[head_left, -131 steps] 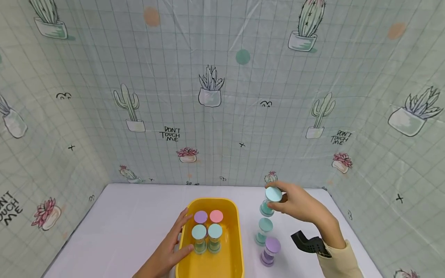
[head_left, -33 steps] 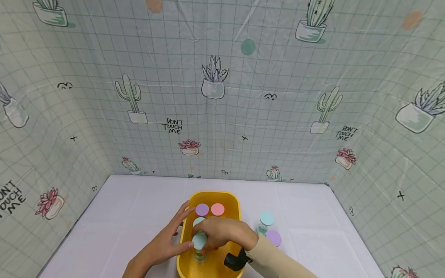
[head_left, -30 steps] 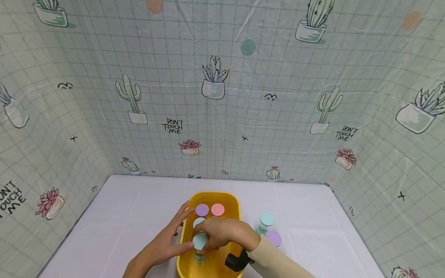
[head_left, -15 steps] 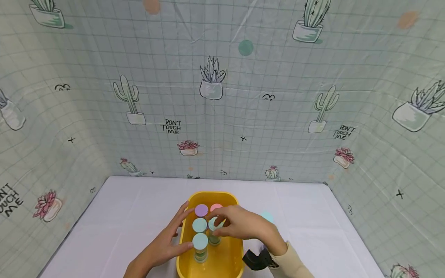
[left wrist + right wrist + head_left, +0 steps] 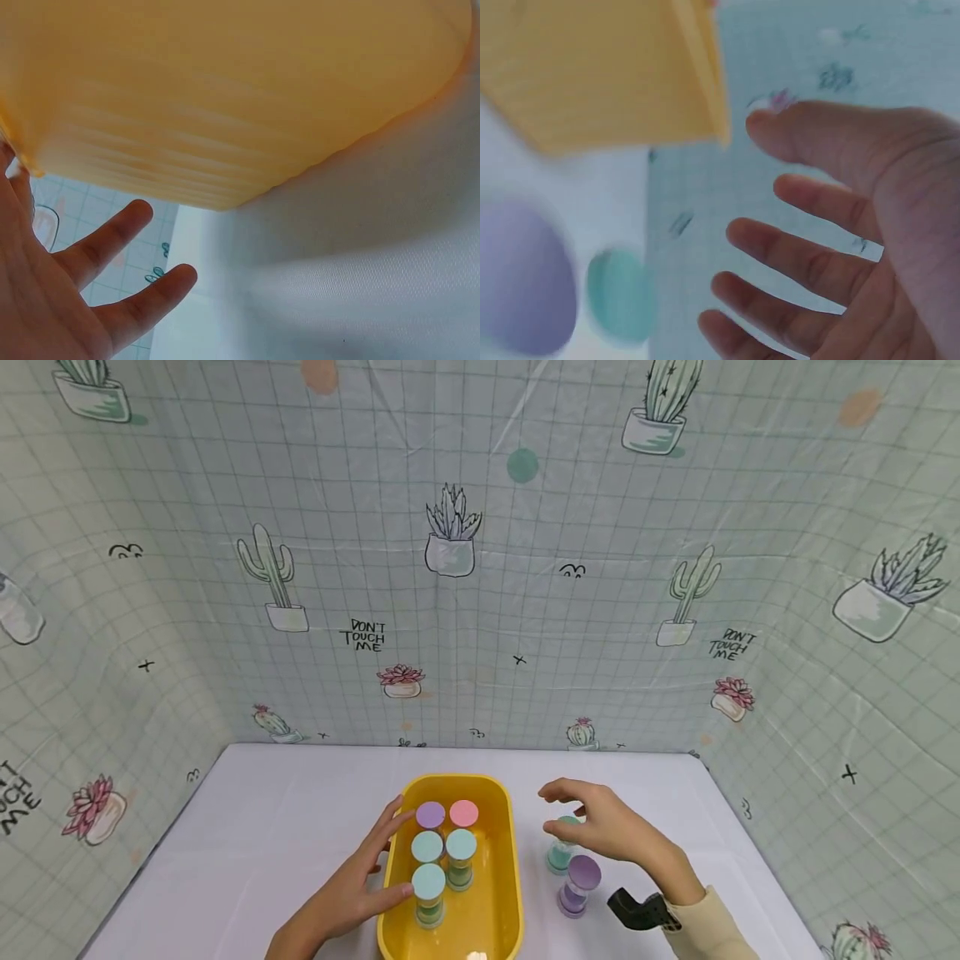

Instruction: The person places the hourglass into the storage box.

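Note:
My left hand [image 5: 345, 889] lies along the left rim of a yellow plastic bin [image 5: 487, 918], fingers spread, thumb reaching over the edge beside the nearest teal sand timer [image 5: 429, 893]. Inside stand a purple-capped timer [image 5: 431, 814], a pink-capped one [image 5: 463, 812] and two more teal ones. Right of the bin, my right hand [image 5: 611, 827] hovers with thumb and fingers parted, holding nothing. It partly covers a teal timer [image 5: 558, 858] on the table. Just nearer stands a purple timer [image 5: 580, 885]. The right wrist view shows the hand's fingers [image 5: 772, 244] stretched, blurred timers to their left.
The white table [image 5: 300, 802] carries the bin near its front middle. A patterned cloth [image 5: 480, 627] with cactus prints hangs behind and at both sides. A black wrist strap [image 5: 637, 910] sits by the right sleeve [image 5: 708, 927].
A teal timer held in the right hand at the right now stands in the bin. The right hand has let go and moved right, out of the bin. The left hand stays at the rim.

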`<state>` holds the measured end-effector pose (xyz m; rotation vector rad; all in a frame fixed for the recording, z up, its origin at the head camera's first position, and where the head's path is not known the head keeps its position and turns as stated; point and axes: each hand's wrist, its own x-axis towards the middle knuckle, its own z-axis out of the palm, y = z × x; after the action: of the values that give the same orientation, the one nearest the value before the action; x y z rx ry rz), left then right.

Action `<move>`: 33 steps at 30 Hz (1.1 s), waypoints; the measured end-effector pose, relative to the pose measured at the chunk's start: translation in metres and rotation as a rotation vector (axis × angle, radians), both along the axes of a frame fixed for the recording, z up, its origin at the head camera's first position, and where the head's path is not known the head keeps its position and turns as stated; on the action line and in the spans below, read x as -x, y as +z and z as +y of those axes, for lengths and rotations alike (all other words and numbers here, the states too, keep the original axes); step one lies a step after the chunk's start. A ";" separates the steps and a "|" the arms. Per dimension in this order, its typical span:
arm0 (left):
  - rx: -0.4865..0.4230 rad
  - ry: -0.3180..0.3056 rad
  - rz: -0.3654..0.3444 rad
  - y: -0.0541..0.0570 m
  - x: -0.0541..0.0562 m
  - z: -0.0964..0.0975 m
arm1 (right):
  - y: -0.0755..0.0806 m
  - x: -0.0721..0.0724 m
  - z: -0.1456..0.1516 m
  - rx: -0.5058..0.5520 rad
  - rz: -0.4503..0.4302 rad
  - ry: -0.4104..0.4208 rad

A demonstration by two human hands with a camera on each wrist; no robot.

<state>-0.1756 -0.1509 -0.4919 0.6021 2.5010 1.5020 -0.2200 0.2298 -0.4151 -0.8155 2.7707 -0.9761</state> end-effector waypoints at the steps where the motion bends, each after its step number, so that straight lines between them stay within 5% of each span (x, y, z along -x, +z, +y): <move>1: 0.001 0.001 -0.001 0.001 0.001 0.000 | -0.002 0.002 0.005 -0.007 -0.015 -0.006; 20: -0.028 -0.011 -0.018 -0.001 0.003 -0.001 | -0.046 0.021 0.037 0.095 -0.386 -0.033; 33: -0.030 -0.021 0.016 0.002 0.001 -0.002 | -0.043 0.024 0.034 0.041 -0.333 -0.017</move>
<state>-0.1770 -0.1527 -0.4902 0.6451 2.4806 1.5357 -0.2436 0.2636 -0.4576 -0.5731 2.4841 -1.0650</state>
